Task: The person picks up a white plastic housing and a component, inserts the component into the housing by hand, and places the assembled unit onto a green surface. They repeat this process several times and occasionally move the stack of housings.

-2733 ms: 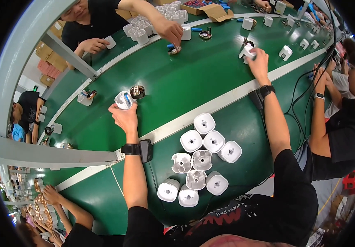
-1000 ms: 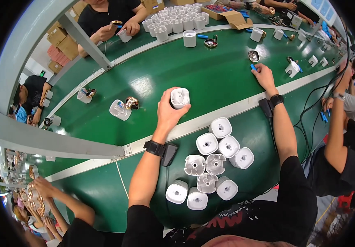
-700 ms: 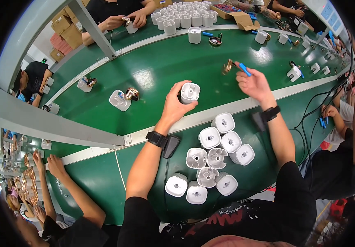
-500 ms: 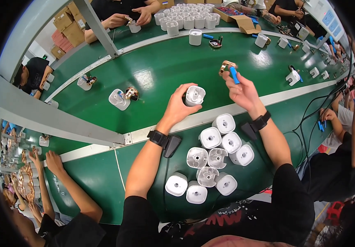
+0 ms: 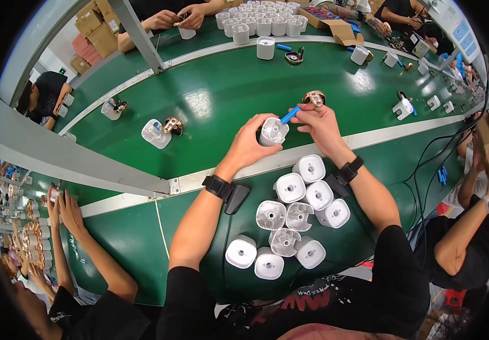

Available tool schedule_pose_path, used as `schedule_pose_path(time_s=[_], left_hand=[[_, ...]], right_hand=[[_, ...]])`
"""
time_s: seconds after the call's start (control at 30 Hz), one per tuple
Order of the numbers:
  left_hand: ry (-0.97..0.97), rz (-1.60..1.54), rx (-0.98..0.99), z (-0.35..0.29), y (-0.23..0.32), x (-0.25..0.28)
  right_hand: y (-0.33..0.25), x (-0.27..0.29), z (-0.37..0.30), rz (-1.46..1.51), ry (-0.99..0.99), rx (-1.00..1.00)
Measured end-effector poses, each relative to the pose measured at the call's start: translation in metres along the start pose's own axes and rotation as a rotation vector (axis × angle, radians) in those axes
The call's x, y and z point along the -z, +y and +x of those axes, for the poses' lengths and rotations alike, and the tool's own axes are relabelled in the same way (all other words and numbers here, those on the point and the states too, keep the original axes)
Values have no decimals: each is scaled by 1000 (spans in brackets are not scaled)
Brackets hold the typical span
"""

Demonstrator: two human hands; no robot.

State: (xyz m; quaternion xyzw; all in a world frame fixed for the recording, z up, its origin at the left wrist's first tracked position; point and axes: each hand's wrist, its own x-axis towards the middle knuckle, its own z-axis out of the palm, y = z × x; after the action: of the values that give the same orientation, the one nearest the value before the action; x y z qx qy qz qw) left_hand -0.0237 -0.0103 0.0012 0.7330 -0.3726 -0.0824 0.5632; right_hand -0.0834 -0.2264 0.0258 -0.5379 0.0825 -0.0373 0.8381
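Observation:
My left hand is wrapped round a white plastic housing, its open, ribbed inside facing up. In my right hand is a blue cylindrical battery, pinched between thumb and fingers. One end of the battery points at the housing's opening, at its upper right rim; whether it touches cannot be made out. A gold-coloured round part hangs by the battery, just above my right fingers, seemingly joined to it by a thin wire. Both hands are over the green belt, beyond its pale metal edge.
Several white housings stand clustered on the green table before me. Another housing with a gold part lies left on the belt. A grey metal post slants at left. Black cables hang at right. Co-workers sit around.
My right hand has come down and left, turning the battery toward the housing. The left hand stays round the housing. Parts on the belt have shifted slightly left.

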Motion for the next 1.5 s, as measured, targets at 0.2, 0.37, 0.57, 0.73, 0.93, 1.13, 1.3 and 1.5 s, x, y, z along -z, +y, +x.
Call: schedule_pose_path(time_s=[0.2, 0.37, 0.57, 0.73, 0.93, 1.13, 1.3, 1.5], left_hand=[[3, 41, -53, 1, 5, -1], [-11, 127, -86, -1, 7, 0], [-44, 141, -107, 0, 9, 1], [-40, -56, -66, 0, 3, -1], [-40, -41, -62, -2, 5, -3], [-17, -64, -24, -3, -2, -3], [-57, -155, 82, -3, -5, -2], [-25, -243, 53, -3, -9, -4]], right_hand=[[5, -5, -3, -460, -131, 432], [0, -7, -8, -775, -136, 572], [-8, -9, -11, -934, -194, 758], [-9, -5, -10, -994, -246, 841], [-6, -2, -9, -1038, -310, 741], [-6, -3, -10, -1224, -319, 700], [-8, -2, -14, -1151, -287, 430], [3, 8, -7, -1089, -314, 486]])
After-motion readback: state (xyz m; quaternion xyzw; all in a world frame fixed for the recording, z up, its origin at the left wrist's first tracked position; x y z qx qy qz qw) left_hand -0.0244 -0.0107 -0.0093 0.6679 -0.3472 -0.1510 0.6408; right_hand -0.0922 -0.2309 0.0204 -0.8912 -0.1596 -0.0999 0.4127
